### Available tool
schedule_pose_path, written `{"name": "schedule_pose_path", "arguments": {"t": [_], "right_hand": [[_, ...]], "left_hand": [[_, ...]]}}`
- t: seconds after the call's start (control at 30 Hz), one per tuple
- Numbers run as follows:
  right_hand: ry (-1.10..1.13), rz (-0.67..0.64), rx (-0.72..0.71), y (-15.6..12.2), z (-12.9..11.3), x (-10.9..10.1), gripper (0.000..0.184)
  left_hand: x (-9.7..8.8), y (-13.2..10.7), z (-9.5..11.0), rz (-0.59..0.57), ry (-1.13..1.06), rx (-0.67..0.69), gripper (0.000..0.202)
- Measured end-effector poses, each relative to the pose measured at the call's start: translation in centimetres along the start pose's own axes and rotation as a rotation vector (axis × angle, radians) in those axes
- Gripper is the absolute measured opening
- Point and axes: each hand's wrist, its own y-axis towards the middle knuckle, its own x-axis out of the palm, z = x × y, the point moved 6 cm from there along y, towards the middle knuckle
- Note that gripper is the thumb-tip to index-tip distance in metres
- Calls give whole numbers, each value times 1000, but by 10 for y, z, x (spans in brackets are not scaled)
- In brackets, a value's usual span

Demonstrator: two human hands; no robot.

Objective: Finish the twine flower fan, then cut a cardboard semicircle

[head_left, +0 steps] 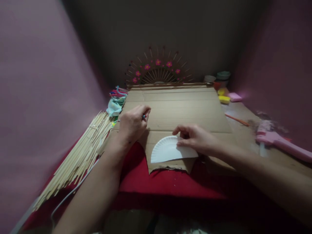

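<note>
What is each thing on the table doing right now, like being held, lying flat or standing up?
left hand, closed around a pen
pen, held, tip at the cardboard
right hand, fingers pressing on the half paper plate
half paper plate, flat on the cardboard, curved edge away
cardboard, lying flat, near edge ragged
wooden sticks, lying bundled, untouched
glue gun, lying on its side, untouched
stick fan, standing upright at the back

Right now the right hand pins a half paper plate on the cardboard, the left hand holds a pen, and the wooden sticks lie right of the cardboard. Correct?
Not quite: the head view shows the wooden sticks lying left of the cardboard, beside the left hand. The rest holds: the right hand pins the half paper plate, the left holds a pen.
</note>
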Motion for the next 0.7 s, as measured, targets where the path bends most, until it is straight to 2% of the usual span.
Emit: {"name": "schedule_pose_path", "arguments": {"t": [0.1, 0.23, 0.6, 0.7], "right_hand": [[-145, 29, -52, -2, -2, 0, 25], [-228, 58, -84, -6, -1, 2, 29], [-431, 136, -167, -12, -11, 10, 25], [-487, 134, -176, -12, -10, 12, 23]], "left_hand": [[2, -1, -2, -3, 12, -7, 18], [5, -1, -3, -5, 20, -9, 19], [7, -4, 8, -57, -41, 18, 20], [6, -3, 11, -104, -152, 17, 19]]}}
